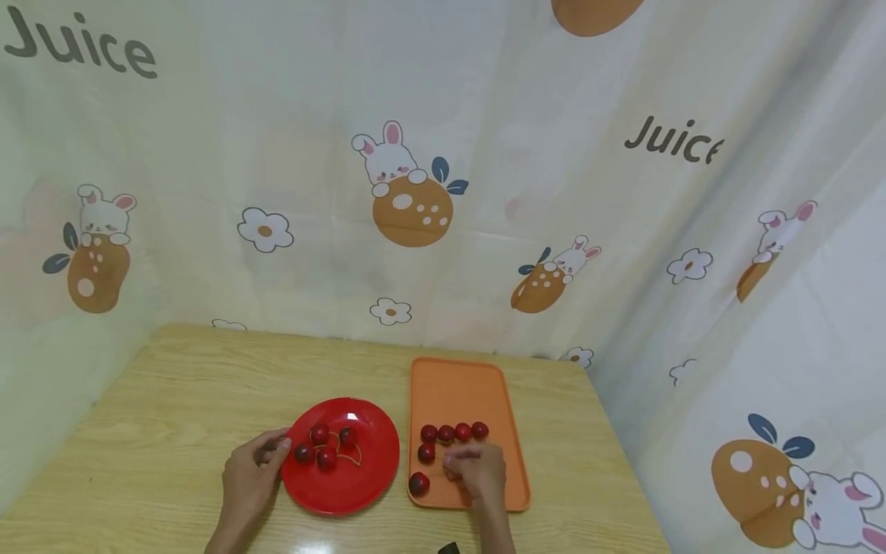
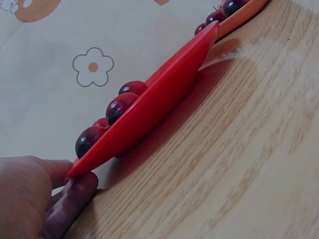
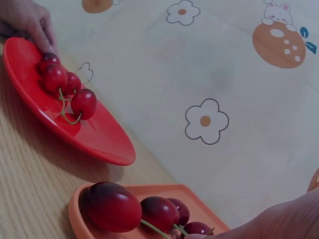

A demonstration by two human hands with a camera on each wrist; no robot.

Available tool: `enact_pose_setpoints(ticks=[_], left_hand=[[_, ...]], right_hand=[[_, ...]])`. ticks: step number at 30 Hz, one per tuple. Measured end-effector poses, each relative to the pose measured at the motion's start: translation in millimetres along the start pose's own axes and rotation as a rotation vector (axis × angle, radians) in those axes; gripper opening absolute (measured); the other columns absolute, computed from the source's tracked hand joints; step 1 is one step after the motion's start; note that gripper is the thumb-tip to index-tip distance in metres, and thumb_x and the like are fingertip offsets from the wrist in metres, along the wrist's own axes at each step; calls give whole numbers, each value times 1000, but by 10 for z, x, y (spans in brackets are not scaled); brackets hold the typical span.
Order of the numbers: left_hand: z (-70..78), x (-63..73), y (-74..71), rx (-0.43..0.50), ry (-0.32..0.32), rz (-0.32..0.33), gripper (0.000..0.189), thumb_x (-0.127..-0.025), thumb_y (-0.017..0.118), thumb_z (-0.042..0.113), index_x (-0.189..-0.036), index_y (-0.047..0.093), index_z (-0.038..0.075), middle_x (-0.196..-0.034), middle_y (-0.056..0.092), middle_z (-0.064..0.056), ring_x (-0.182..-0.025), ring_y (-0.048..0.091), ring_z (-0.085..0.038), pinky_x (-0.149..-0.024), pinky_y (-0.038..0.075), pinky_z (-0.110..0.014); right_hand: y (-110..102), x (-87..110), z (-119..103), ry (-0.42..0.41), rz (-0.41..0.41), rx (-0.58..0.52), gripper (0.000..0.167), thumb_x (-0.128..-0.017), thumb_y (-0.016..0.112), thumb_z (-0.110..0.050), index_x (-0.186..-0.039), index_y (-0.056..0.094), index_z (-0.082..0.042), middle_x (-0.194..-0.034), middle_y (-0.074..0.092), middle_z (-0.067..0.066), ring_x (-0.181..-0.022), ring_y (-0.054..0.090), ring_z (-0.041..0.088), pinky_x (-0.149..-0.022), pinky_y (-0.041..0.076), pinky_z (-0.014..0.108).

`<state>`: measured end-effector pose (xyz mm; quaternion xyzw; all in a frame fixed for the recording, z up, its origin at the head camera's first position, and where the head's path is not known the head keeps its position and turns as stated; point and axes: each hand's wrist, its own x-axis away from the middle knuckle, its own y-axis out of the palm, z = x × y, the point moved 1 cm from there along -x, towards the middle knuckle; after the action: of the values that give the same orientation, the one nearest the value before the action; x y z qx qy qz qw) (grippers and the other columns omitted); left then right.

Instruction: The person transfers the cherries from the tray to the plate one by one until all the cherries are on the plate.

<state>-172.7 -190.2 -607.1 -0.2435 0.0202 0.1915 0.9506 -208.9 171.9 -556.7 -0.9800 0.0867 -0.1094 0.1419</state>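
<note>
1. The red plate (image 1: 360, 488) sits on the wood-patterned worktop (image 1: 208, 385), on the left, just beside the orange tray (image 1: 457, 388).
2. In the plate lie four cherries (image 1: 326, 458), dark red and bunched toward its left half (the right half shows bare red). Thin green stems (image 3: 62, 94) curve out from the bunch toward the plate's middle.
3. The left hand (image 1: 251, 473) is clamped on the plate's left rim, thumb above and fingers below, as the left wrist view shows.
4. The tray, an oblong with rounded corners and a low raised rim, has six cherries (image 1: 446, 434) in view. Four form a row across its middle, side by side; a fifth lies below the left end of that row, and the sixth sits near the lower left corner (more could be hidden under the hand).
5. The right hand (image 1: 481, 469) reaches over the lower part of the tray, thumb and fingers close together, just right of the two lower cherries. Stems run toward its fingertips, but I cannot tell whether it grips one.
6. Behind the worktop hangs a pale cloth (image 1: 311, 100) printed with rabbits, brown fruit, flowers and the word "Juice".
7. A small dark object (image 1: 449, 548) pokes in at the bottom edge of the head view (too cut off to identify).
</note>
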Motion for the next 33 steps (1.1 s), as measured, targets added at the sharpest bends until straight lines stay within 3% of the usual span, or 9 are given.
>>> enact_pose_setpoints(ticks=[6,9,13,17,21,33], left_hand=[[-16,-3,5,4,12,9,25,-104,74,16,-127,80,7,-106,82,-12,-77,63,7,-69,50,-20],[-15,1,0,4,14,7,25,-105,74,17,-127,80,7,-105,82,-13,-77,64,7,-70,49,-20],[-1,9,-6,3,16,6,25,-105,74,17,-127,80,7,-106,82,-12,-77,64,7,-71,49,-19],[6,16,-5,6,22,10,24,-105,74,16,-126,80,7,-105,82,-13,-76,65,7,-71,49,-19],[2,18,-2,9,28,13,24,-104,75,16,-125,81,6,-104,82,-13,-75,64,7,-70,48,-19],[-23,0,6,2,12,8,24,-104,75,16,-126,81,7,-104,82,-12,-75,63,6,-69,47,-19]], right_hand=[[-51,-30,26,47,-73,-94,9,-88,81,10,-97,79,13,-74,80,8,-59,70,10,-52,50,21],[-70,-86,95,69,-95,-120,3,-89,81,7,-91,82,5,-74,80,6,-60,71,9,-52,50,19],[-98,-162,188,84,-119,-154,11,-89,82,4,-84,84,-5,-75,81,3,-62,73,9,-52,50,18],[-122,-102,134,62,-141,-171,4,-91,81,5,-92,84,3,-73,80,1,-62,72,7,-53,50,17],[-137,-42,78,56,-152,-181,8,-92,80,6,-99,81,10,-75,80,1,-63,72,7,-54,49,18],[-139,-44,67,93,-158,-212,15,-94,80,4,-106,79,12,-83,83,5,-66,73,8,-56,50,19]])
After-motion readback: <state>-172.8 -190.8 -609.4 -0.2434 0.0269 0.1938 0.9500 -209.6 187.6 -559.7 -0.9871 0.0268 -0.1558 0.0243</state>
